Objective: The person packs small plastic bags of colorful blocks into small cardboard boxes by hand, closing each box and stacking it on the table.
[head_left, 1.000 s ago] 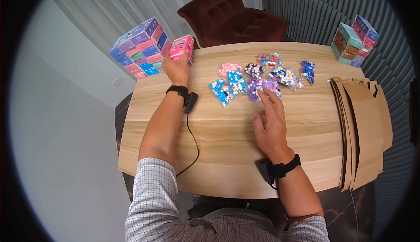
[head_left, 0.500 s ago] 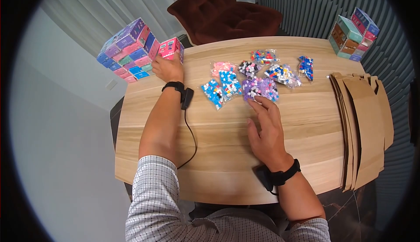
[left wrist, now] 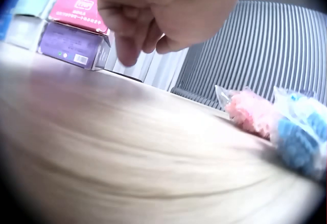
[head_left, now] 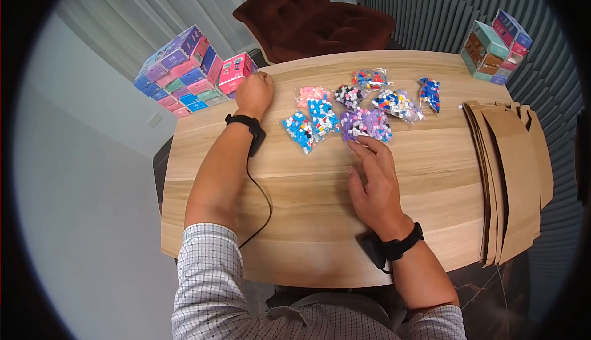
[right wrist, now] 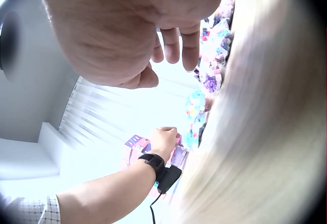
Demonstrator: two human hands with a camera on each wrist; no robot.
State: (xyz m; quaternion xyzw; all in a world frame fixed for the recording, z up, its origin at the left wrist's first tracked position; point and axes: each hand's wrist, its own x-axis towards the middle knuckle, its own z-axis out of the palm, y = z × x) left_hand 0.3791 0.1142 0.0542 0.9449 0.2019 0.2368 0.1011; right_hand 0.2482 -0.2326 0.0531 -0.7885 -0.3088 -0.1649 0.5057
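Observation:
My left hand (head_left: 255,96) is beside a pink box (head_left: 234,74) at the right end of the stacked boxes (head_left: 178,72). In the left wrist view its fingers (left wrist: 130,48) hang loosely bent, with nothing between them, in front of the pink box and a purple box face (left wrist: 69,45) below it. My right hand (head_left: 377,183) hovers low with relaxed fingers, fingertips right at the near edge of a clear bag of purple and white pieces (head_left: 368,124). Its palm (right wrist: 117,30) fills the top of the right wrist view, holding nothing.
Left of the purple bag lie bags of blue pieces (head_left: 300,132) and pink pieces (head_left: 313,96). Several mixed-colour bags (head_left: 399,105) lie behind and to the right. A second box stack (head_left: 495,51) stands back right, near folded cardboard (head_left: 511,180). Beyond the table is a brown chair (head_left: 320,20).
My left hand has let go of the pink box and drawn off to its right side. The pink box now sits against the stack. My right hand has hardly moved.

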